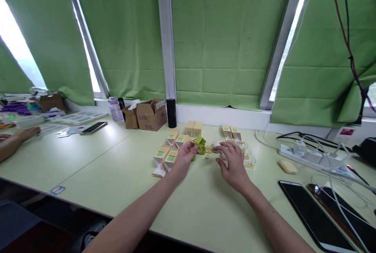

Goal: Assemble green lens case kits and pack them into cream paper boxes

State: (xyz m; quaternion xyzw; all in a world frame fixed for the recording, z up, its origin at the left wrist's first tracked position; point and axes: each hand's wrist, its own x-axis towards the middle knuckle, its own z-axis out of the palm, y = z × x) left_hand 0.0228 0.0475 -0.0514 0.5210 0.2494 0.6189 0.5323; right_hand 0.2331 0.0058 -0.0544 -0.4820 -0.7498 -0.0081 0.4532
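Pinched in my left hand [185,158] is a green plastic piece with rounded lobes [200,145]. My right hand [232,163] is open, palm down and thumb apart, its fingertips at a small whitish item [216,145] partly hidden by them. Between the hands lie several small pale-yellow pieces [208,150] on the table. Just right of my right hand sits a clear plastic tray with round cups [249,158], yellow bits inside; my hand covers part of it. Small cream cartons with green labels [161,154] lie beside my left hand, some with open flaps.
More cartons [194,128] stand behind, near a black cylinder [171,113] and a cardboard box [152,115]. At right are a power strip [311,158] with tangled cables, a cream oval case [287,167] and a dark tablet [311,210]. Another person's hand [28,133] rests far left.
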